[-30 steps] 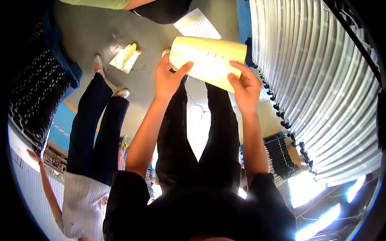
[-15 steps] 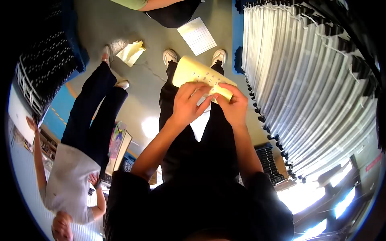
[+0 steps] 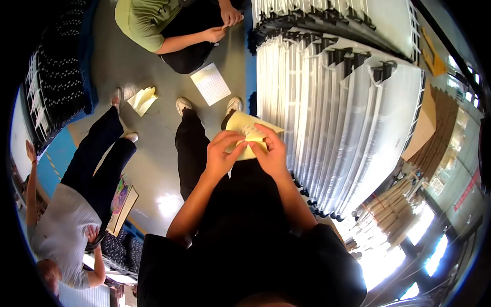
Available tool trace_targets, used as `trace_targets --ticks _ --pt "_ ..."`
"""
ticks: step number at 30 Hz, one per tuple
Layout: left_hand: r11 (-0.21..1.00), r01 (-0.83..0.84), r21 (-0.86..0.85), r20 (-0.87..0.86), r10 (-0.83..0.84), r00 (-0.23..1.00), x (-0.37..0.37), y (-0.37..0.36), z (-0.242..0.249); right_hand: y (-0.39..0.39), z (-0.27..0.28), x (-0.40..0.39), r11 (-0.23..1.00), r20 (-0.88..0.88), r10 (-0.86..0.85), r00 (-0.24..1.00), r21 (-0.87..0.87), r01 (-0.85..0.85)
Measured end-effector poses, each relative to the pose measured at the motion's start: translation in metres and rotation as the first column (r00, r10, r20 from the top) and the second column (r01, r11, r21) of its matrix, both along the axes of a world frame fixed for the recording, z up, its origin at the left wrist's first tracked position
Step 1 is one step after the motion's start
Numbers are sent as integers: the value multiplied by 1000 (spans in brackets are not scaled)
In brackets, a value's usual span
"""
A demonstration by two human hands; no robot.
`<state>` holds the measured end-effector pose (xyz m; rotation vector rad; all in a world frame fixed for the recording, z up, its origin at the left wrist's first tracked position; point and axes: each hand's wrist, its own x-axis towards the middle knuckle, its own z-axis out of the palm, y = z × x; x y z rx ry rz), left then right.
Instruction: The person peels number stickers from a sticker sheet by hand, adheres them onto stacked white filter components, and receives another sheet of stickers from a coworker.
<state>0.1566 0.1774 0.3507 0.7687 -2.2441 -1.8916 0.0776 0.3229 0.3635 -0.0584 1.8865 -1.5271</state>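
The left hand (image 3: pixel 220 155) and the right hand (image 3: pixel 272 155) have drawn together at the yellow sheet (image 3: pixel 244 121), bringing the handling to its near edge. Each hand's thumb and forefinger are nearly closed on the paper, the other fingers curled; the near edge seems folded, though glare and fingers obscure it. The sheet is held above the person's legs, its right corner near the pale stack (image 3: pixel 327 117). There is more open room leftward, over the floor (image 3: pixel 156 158).
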Motion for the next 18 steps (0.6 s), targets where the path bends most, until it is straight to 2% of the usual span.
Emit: trace_targets --ticks 1,4,5,6,8,10,12,14,18 --pt "1000 5 -16 -19 -5 1000 0 0 -1 2 0 -1 993 -50 81 995 93 -76" --pt "996 14 87 -22 -12 1000 4 -2 -11 -2 2 -5 987 -130 121 984 119 -106" --pt "990 10 140 -32 -6 999 5 -3 -16 -3 6 -8 965 -71 172 983 212 -154" --pt "987 4 160 -24 0 1000 5 -7 -18 -8 5 -6 960 -60 179 982 231 -161" --pt "993 74 90 -71 -67 995 8 -16 -25 -14 -4 -2 989 -77 109 991 107 -101" --pt "992 92 86 -56 -88 995 14 -23 -34 -14 -15 0 974 -37 167 985 158 -159" --pt "983 167 -72 -70 -173 982 18 -29 -40 -16 -23 4 959 1 205 979 201 -201" --pt "978 188 -89 -73 -194 978 19 -32 -42 -17 -24 4 956 96 200 975 199 -216" --pt "970 189 -153 -122 -209 970 25 -30 -54 -21 -28 7 950 169 185 968 220 -220"
